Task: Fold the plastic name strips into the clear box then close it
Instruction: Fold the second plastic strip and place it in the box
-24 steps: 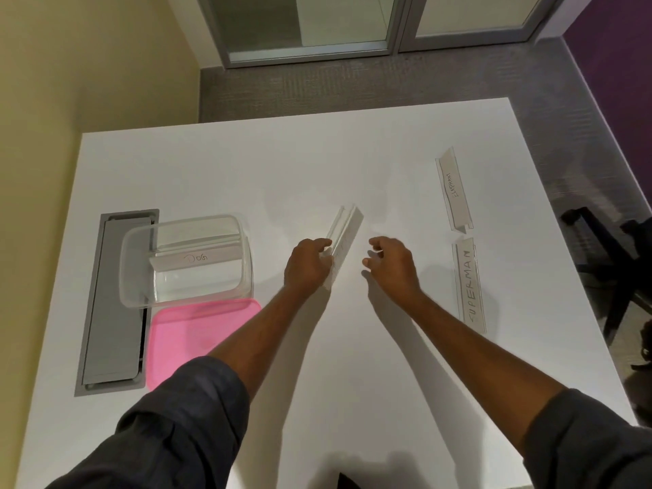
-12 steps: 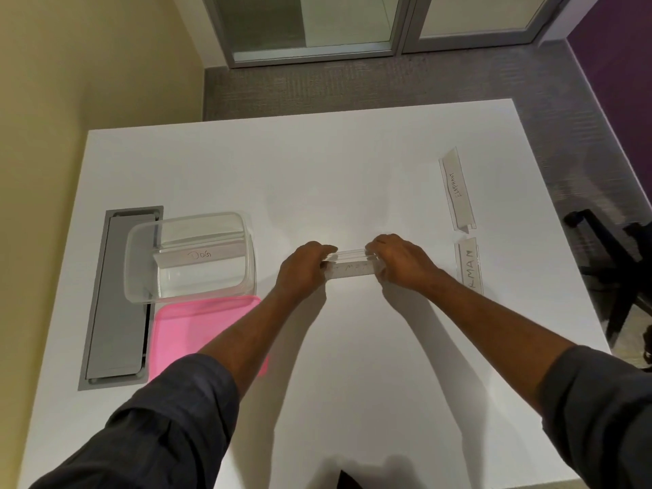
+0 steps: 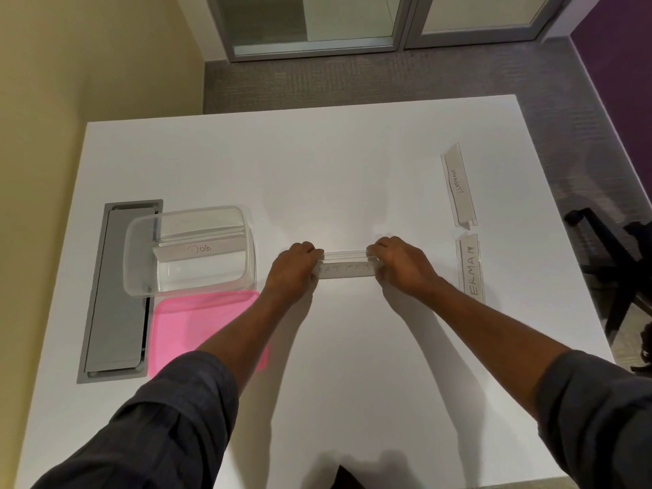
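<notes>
I see my left hand (image 3: 294, 268) and right hand (image 3: 400, 264) each pinching an end of a name strip (image 3: 345, 268) mid-worktop (image 3: 352, 153); its lettering seems to read "BATMAN", though blurred. The clear box (image 3: 247, 241) sits left, holding a "DOG" strip (image 3: 199, 249), its pink lid (image 3: 197, 326) beside it.

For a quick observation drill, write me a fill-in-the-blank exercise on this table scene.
1. The strip inside the clear box reads ____.
2. The lid lying in front of the box is ____.
3. The strip on the table is held at its ends by ____ hands.
4. ____ more strips lie at the right.

Missing words: DOG; pink; both; Two
</notes>
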Action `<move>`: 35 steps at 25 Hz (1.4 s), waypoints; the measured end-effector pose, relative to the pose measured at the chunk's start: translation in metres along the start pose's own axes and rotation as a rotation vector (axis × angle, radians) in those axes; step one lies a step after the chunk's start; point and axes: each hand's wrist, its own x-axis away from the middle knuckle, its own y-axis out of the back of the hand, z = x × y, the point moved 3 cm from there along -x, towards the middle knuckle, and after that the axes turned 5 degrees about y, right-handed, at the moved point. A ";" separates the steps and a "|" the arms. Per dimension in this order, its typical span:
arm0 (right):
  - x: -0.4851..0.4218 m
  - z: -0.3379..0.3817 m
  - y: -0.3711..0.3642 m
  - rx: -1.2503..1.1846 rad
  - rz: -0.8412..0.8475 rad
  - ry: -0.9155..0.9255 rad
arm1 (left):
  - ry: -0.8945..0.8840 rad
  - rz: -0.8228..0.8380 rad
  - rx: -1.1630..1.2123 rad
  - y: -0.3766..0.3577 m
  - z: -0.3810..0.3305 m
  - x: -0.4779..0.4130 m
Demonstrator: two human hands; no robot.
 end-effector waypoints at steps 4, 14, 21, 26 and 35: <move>0.006 0.002 0.007 -0.039 0.008 -0.036 | -0.016 0.061 -0.012 0.010 -0.001 0.005; -0.012 0.044 0.054 -0.095 -0.088 0.072 | -0.090 -0.069 -0.007 0.082 0.030 0.037; -0.064 0.137 0.082 -0.088 -0.144 0.225 | -0.058 -0.181 -0.015 0.146 0.115 0.076; -0.113 0.208 0.079 -0.010 -0.130 0.303 | -0.013 -0.246 -0.109 0.174 0.174 0.097; -0.176 0.272 0.046 0.182 0.001 0.306 | 0.053 -0.181 -0.135 0.165 0.242 0.094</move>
